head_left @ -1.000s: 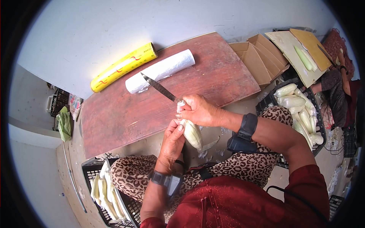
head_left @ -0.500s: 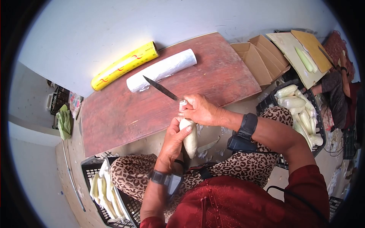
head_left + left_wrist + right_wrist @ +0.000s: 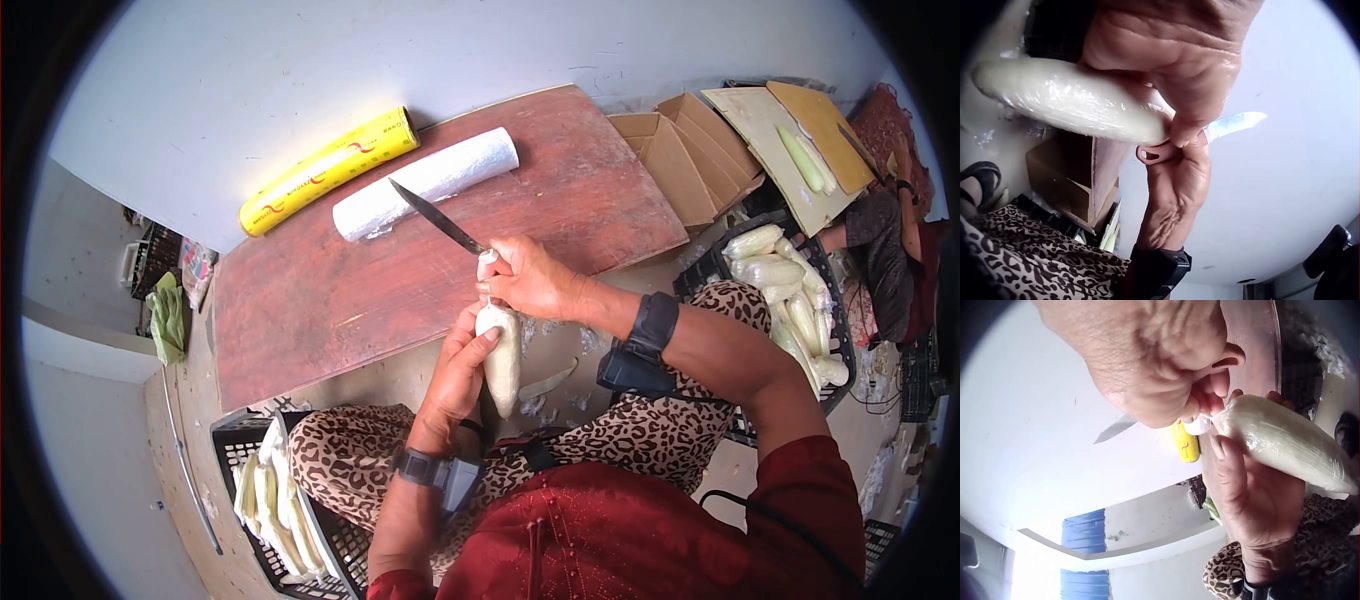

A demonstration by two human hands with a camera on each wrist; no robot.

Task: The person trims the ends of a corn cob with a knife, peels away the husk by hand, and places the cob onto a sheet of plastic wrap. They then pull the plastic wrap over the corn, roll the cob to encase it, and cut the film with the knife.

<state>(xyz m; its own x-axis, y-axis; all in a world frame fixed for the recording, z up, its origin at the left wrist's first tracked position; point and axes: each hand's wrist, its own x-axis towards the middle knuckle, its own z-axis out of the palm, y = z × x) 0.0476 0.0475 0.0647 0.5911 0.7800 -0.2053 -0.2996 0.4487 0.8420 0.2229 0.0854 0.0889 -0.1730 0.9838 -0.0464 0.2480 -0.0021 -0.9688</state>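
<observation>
A pale corn cob wrapped in clear film hangs upright over my lap. My left hand grips its side from the left, thumb across the wrap. My right hand pinches the twisted film end at the cob's top and also grips a knife, whose blade points up-left over the board. The left wrist view shows the cob under my left hand, with the right hand and the blade beyond. The right wrist view shows my right hand at the cob's tip and my left hand below.
A red-brown wooden board lies ahead with a yellow film box and a white film roll at its far edge. Black crates of wrapped cobs stand right and lower left. Cardboard boxes and another person are at the right.
The cob has swung from a slant to upright in my left hand. My right hand and the knife have shifted slightly up and right, staying at the cob's top.
</observation>
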